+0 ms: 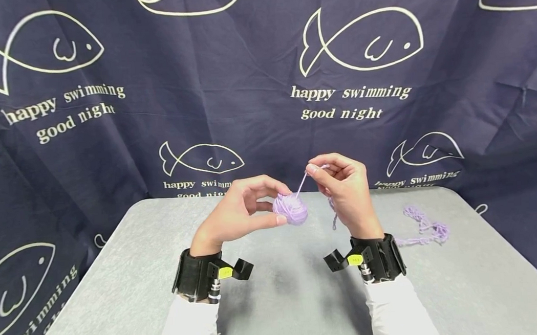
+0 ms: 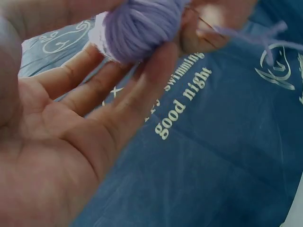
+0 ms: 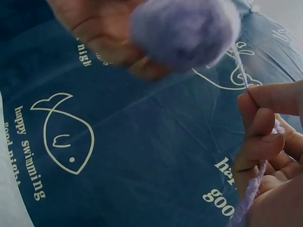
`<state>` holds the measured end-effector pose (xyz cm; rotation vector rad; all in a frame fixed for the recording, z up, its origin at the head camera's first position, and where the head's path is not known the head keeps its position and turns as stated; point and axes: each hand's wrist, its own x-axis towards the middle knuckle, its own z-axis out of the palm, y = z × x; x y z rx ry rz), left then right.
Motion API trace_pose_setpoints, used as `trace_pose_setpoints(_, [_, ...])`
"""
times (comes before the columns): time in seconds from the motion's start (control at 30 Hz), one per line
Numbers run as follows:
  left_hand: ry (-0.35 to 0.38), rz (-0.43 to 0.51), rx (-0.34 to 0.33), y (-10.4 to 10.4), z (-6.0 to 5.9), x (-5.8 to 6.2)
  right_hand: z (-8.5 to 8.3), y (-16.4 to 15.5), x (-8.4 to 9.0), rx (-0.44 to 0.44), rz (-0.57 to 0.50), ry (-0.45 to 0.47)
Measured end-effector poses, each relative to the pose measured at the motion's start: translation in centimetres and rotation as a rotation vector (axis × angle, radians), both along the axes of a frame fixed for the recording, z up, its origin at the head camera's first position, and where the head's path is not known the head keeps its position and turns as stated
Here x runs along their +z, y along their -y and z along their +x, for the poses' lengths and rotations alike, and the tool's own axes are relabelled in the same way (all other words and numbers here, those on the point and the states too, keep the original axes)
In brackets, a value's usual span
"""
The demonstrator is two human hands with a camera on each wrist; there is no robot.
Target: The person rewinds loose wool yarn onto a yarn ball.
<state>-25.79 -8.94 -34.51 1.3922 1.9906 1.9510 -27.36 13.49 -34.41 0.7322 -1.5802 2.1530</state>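
Note:
A ball of light purple yarn (image 1: 290,209) is held above the table between the thumb and fingers of my left hand (image 1: 248,209). In the left wrist view the wound strands of the yarn ball (image 2: 144,28) show between thumb and fingertips. To its right, my right hand (image 1: 344,191) pinches the yarn strand (image 1: 301,184) between thumb and forefinger. That strand runs taut from the ball up to the pinch. In the right wrist view, more yarn (image 3: 253,191) passes through the curled fingers of the right hand (image 3: 270,146) and hangs below.
A loose heap of purple yarn (image 1: 431,229) lies on the grey table (image 1: 277,310), right of my right wrist. Behind the table hangs a dark blue curtain (image 1: 255,96) with fish drawings and lettering. Both wrists wear black straps (image 1: 196,275) with small mounts.

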Motion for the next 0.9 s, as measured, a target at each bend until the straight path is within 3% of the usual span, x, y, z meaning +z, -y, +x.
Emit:
trace_pose_setpoints(0.1, [0.029,0.106,-0.052,0.1,0.1,0.1,0.0,0.1,-0.2,-0.007,0.056,0.026])
trace_pose_setpoints(0.2, [0.054,0.213,-0.037,0.1,0.2,0.2,-0.1,0.1,-0.4,-0.016,0.150,0.049])
trace_pose_setpoints(0.3, [0.064,0.325,0.052,-0.1,0.2,0.3,-0.1,0.2,-0.5,-0.018,0.272,0.057])
trace_pose_setpoints(0.5, [0.073,0.478,0.333,-0.6,-0.1,0.3,0.2,0.8,-0.6,0.040,0.491,-0.006])
trace_pose_setpoints(0.6, [0.014,0.424,0.475,-0.7,-0.5,0.2,0.4,1.0,-0.5,0.068,0.524,-0.053])
trace_pose_setpoints(0.73, [-0.107,0.232,0.637,-0.7,-0.8,-0.2,0.8,1.1,-0.3,0.066,0.508,-0.084])
trace_pose_setpoints(0.83, [-0.148,0.074,0.683,-0.6,-0.8,-0.5,1.0,0.8,0.0,0.056,0.465,-0.087])
trace_pose_setpoints(0.9, [-0.141,-0.019,0.667,-0.6,-0.8,-0.6,1.0,0.6,0.2,0.035,0.433,-0.089])
